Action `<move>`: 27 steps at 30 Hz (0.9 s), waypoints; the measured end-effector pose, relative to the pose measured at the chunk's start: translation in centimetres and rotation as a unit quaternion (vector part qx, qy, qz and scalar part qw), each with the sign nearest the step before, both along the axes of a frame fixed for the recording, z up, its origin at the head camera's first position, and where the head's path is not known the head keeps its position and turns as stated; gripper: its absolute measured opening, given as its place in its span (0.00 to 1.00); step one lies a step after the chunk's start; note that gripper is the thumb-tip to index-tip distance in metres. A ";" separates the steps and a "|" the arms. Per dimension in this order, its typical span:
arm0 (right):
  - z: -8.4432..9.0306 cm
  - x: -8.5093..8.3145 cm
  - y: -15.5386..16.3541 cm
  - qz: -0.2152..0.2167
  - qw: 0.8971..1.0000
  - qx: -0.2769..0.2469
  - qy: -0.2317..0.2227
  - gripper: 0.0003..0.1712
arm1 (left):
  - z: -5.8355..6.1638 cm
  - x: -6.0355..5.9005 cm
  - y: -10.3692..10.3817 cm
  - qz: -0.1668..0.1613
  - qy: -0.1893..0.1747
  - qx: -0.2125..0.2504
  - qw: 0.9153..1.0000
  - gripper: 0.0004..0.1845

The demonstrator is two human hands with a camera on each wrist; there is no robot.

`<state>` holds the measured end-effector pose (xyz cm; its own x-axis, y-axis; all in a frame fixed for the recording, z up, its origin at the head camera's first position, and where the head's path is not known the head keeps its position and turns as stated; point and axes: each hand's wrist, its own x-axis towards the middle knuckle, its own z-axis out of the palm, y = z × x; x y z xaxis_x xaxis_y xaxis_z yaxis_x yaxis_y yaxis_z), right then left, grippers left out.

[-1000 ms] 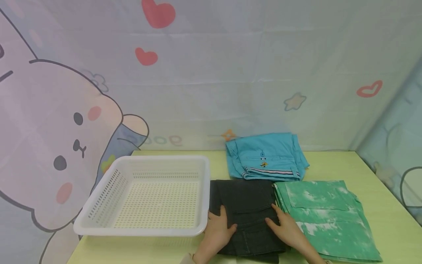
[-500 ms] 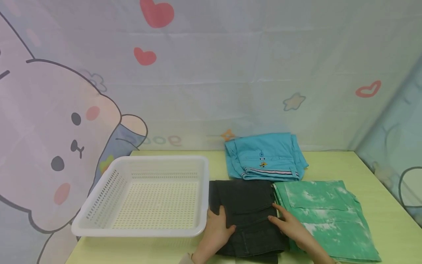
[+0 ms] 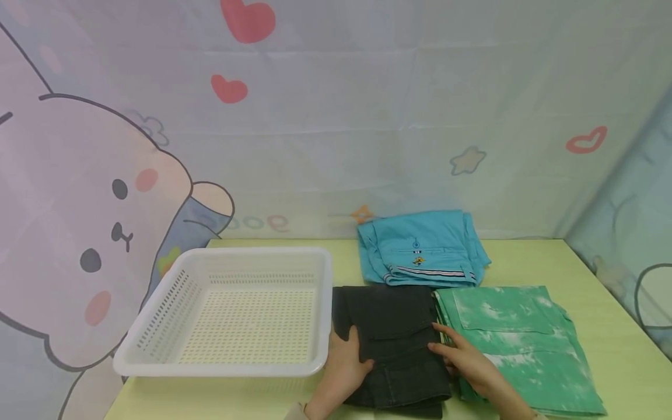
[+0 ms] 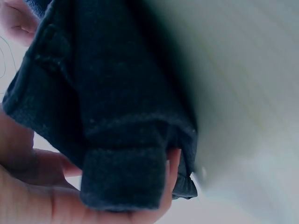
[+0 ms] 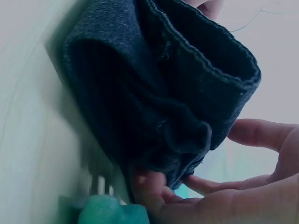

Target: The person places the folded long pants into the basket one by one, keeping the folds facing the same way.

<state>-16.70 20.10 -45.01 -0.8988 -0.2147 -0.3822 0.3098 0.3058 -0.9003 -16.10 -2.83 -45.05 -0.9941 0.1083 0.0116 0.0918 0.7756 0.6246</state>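
Note:
A folded dark grey garment (image 3: 391, 326) lies on the yellow-green table, between a white basket and a green garment. My left hand (image 3: 346, 363) holds its left edge, thumb on top. In the left wrist view the fingers (image 4: 170, 163) reach under the folded dark garment (image 4: 117, 107). My right hand (image 3: 461, 359) is at the garment's right edge, against the green garment. The right wrist view shows that hand (image 5: 243, 186) with fingers slipped under the dark garment (image 5: 154, 93) and the thumb apart above.
An empty white perforated basket (image 3: 220, 368) stands to the left, touching the dark garment. A folded green tie-dye garment (image 3: 525, 344) lies to the right, and a folded blue one (image 3: 422, 248) behind. The table (image 3: 604, 326) ends at a printed cloth backdrop.
My right hand slid from the top of the dark garment to its right edge, fingers going under it. The left hand stayed at the left edge.

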 end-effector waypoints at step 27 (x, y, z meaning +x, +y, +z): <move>0.2 0.1 0.1 0.003 0.999 -0.029 0.017 0.45 | 0.4 -0.2 0.5 0.035 -0.022 0.041 0.998 0.37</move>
<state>-16.64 20.16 -44.84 -0.9097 -0.2416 -0.3376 0.2765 0.2542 -0.9268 -16.25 -2.37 -44.63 -0.9989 0.0393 -0.0264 0.0104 0.7255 0.6881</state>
